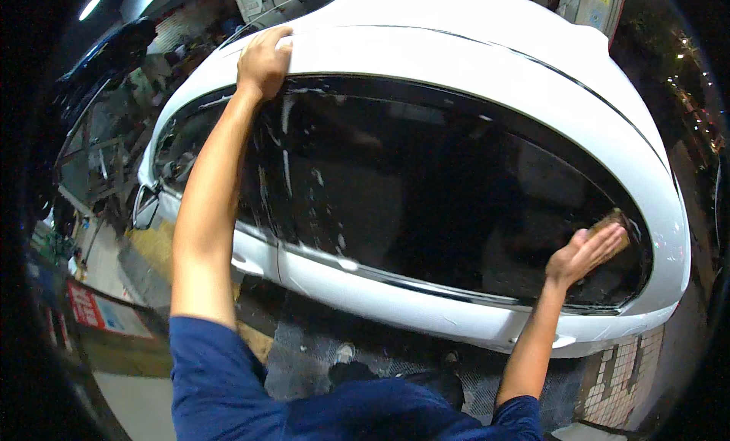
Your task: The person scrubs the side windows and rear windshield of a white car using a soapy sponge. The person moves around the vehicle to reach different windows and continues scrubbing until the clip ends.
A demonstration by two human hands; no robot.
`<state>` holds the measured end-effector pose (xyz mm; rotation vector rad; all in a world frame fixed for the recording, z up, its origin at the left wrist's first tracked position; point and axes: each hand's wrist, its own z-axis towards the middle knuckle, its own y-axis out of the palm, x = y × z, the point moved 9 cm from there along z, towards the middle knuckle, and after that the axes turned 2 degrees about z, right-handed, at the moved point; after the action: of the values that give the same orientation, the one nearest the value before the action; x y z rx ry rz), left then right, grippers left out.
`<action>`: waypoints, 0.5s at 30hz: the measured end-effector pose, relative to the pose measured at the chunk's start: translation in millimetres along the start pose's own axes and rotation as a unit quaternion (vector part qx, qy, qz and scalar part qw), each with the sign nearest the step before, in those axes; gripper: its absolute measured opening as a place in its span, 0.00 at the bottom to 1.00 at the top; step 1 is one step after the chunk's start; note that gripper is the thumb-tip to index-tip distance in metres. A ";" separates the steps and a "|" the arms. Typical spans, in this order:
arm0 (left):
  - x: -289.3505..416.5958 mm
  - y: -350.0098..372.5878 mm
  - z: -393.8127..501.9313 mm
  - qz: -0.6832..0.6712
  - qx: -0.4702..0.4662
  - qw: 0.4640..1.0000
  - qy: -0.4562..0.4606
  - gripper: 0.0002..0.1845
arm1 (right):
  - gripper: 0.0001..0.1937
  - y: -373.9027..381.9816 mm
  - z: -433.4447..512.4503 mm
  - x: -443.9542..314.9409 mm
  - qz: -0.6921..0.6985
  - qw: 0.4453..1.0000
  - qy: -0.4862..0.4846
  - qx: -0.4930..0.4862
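A white car [456, 47] stands side-on before me, its dark side windows [445, 196] facing my body. My right hand [587, 253] presses a brown sponge-like block [616, 227] against the rear end of the glass, fingers stretched along it. Up at the left, my left hand [265, 62] rests on the roof edge above the front window, with nothing seen in its grasp. White foam streaks [287, 167] run down the glass near my left forearm. A blob of foam [347, 264] sits on the lower window trim.
A side mirror [146, 208] juts out at the car's front left, and door handles [246, 264] stick out below the windows. Dark textured matting [308, 350] lies under my feet. A red and white sign [105, 310] is at lower left; pale tiles [621, 378] lie at lower right.
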<state>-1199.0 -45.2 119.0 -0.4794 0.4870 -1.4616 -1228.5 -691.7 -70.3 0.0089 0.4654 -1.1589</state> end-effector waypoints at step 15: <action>-87.7 -15.9 -16.5 -0.011 -0.020 0.966 0.256 0.43 | 0.40 80.1 -31.3 -218.8 -0.082 0.991 -0.072 -0.075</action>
<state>-1225.9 41.4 116.7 -0.1295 0.9226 -1.5987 -1238.0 -459.0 -38.7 -0.2448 0.4303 -1.2728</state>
